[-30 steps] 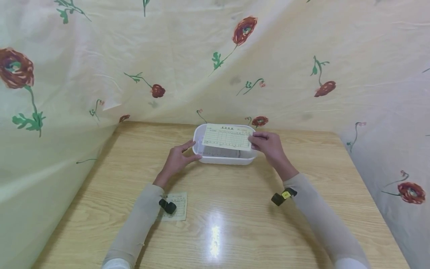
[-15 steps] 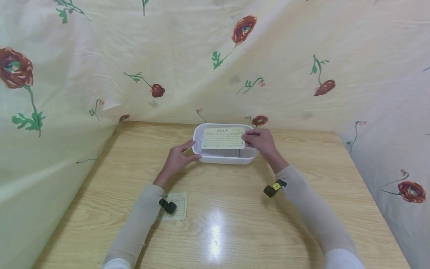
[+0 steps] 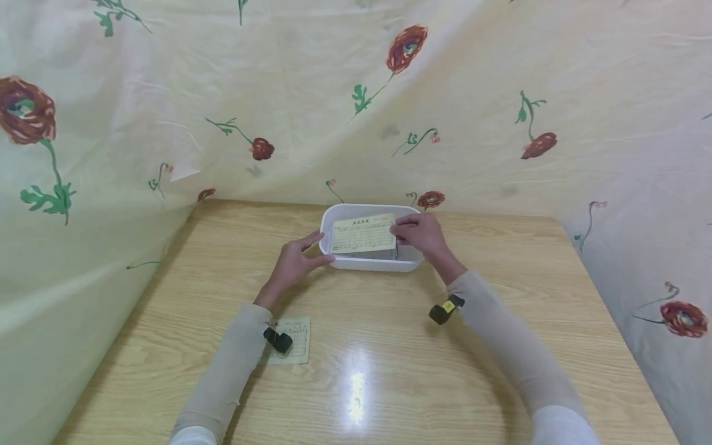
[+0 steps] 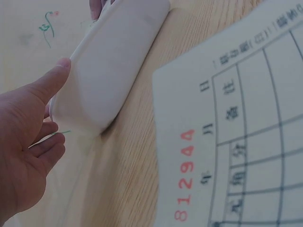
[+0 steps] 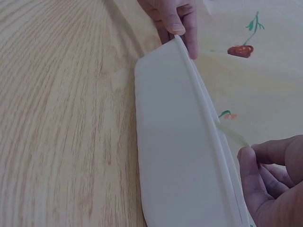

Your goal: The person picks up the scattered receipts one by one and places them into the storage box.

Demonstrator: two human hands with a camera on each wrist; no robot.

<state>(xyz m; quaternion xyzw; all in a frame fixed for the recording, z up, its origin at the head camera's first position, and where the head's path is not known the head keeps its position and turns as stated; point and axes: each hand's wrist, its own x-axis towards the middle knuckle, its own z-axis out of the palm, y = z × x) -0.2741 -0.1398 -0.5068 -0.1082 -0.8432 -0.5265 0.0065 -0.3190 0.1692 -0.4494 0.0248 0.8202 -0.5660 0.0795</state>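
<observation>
A white plastic tub (image 3: 369,264) stands at the far middle of the wooden table (image 3: 389,371). My right hand (image 3: 413,233) pinches the right end of a yellow printed paper slip (image 3: 363,233) and holds it low over the tub's opening, tilted; something grey lies beneath it in the tub. My left hand (image 3: 295,262) rests against the tub's left end with its thumb and fingers straight. In the left wrist view the thumb (image 4: 54,75) touches the tub (image 4: 118,61). In the right wrist view the tub's wall (image 5: 175,151) fills the middle, with my right hand (image 5: 270,175) beside its rim.
A second printed slip (image 3: 295,341) lies flat on the table under my left forearm, seen close in the left wrist view (image 4: 236,142) with red numbers. Flowered cloth (image 3: 167,93) hangs behind and at both sides of the table.
My right hand has carried the slip leftward and down, from over the tub's right part to low inside its opening. The left hand and the tub have stayed put.
</observation>
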